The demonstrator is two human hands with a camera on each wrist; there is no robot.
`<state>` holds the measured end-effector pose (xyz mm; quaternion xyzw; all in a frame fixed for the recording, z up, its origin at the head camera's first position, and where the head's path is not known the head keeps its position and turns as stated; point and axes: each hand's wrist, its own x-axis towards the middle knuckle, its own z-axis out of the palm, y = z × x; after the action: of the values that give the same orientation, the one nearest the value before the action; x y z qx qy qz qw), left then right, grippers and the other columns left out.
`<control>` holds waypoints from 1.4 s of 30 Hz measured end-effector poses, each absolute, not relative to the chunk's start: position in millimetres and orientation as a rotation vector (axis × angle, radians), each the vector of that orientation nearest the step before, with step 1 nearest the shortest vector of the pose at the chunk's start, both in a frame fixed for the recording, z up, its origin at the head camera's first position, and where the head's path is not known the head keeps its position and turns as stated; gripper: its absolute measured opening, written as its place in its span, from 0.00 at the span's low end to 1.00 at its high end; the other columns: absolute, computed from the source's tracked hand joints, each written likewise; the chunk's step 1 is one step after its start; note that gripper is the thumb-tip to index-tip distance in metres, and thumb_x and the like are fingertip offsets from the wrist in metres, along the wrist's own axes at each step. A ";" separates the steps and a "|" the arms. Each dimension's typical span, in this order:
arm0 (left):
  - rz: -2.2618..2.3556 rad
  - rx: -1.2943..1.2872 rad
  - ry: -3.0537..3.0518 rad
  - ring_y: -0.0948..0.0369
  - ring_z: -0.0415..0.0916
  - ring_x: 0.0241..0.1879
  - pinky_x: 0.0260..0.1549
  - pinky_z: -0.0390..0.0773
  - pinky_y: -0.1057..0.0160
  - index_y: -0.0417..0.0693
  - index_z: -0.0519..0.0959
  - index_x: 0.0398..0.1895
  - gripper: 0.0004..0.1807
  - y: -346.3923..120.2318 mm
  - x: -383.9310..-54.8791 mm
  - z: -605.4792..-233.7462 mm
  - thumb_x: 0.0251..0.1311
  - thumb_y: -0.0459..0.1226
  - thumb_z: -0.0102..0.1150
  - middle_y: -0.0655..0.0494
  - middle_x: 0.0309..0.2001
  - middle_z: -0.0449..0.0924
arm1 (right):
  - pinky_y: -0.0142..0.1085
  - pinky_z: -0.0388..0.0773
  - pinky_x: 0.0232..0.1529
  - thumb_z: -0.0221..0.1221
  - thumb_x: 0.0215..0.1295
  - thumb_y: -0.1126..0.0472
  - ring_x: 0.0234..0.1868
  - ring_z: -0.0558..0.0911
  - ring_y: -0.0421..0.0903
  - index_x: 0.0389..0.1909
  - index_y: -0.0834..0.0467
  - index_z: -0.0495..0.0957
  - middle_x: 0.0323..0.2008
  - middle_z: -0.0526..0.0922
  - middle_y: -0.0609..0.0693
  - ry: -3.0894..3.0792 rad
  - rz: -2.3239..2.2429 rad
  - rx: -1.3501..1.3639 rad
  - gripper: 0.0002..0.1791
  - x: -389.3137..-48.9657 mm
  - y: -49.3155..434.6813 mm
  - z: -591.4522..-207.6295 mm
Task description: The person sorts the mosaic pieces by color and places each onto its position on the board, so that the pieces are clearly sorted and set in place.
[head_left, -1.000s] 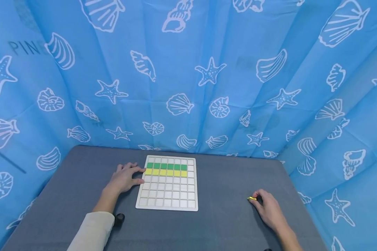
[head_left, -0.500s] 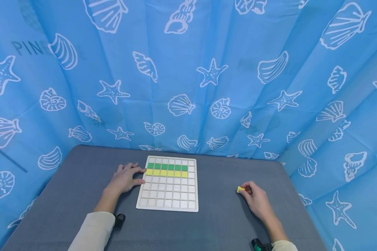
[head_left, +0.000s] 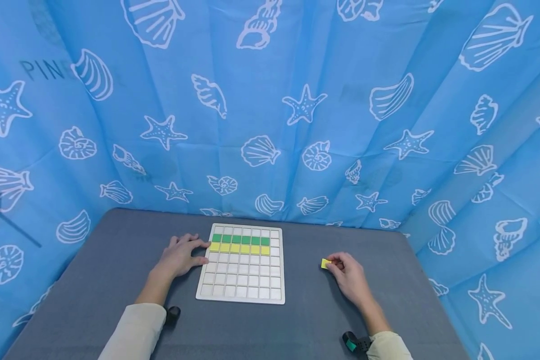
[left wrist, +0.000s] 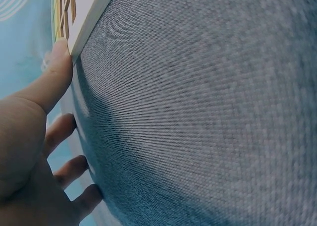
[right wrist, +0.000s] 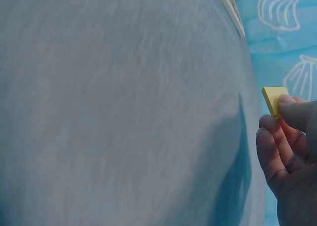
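Note:
A white square grid board lies flat on the table, left of the middle. One of its rows holds green tiles, and the row just nearer holds yellow tiles; the other cells show white. My left hand touches the board's left edge with thumb and index finger, and the left wrist view shows the thumb against the rim. To the right of the board, my right hand pinches a single yellow tile between thumb and fingers, held above the cloth and apart from the board.
Grey cloth covers the table. Behind it and along both sides hangs a blue curtain with white shell and starfish prints. A black wrist device is strapped near the right sleeve; a dark one sits by the left cuff.
My right hand has moved left and away from me, carrying the yellow tile toward the board. My left hand and the board stay in place; the view shifts slightly.

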<state>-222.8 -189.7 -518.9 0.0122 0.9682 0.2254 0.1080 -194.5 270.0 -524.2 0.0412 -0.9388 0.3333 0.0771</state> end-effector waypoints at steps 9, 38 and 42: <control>0.649 0.044 2.851 0.37 0.54 0.73 0.66 0.62 0.30 0.64 0.76 0.69 0.31 -189.3 -223.7 -520.6 0.62 0.51 0.69 0.45 0.78 0.61 | 0.28 0.76 0.32 0.65 0.68 0.65 0.31 0.78 0.38 0.43 0.56 0.84 0.34 0.85 0.50 -2.762 1.186 0.122 0.05 -205.5 242.5 -524.9; 0.622 0.041 2.875 0.36 0.55 0.72 0.65 0.63 0.29 0.63 0.77 0.69 0.31 -190.3 -223.7 -521.5 0.62 0.51 0.69 0.44 0.78 0.61 | 0.32 0.75 0.33 0.65 0.69 0.63 0.33 0.78 0.40 0.39 0.55 0.84 0.33 0.85 0.48 -2.859 1.202 0.177 0.02 -245.9 151.0 -518.4; 0.620 0.037 2.871 0.37 0.55 0.72 0.65 0.63 0.30 0.64 0.76 0.69 0.31 -190.0 -223.4 -521.2 0.61 0.51 0.69 0.44 0.78 0.61 | 0.32 0.74 0.33 0.65 0.69 0.63 0.32 0.77 0.41 0.39 0.56 0.84 0.33 0.84 0.49 -2.862 1.203 0.179 0.02 -248.1 146.6 -520.3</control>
<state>-223.4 -190.0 -521.2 0.0126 0.9723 0.2099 0.1018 -248.1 146.6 -520.3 0.0576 -0.9203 0.3867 0.0158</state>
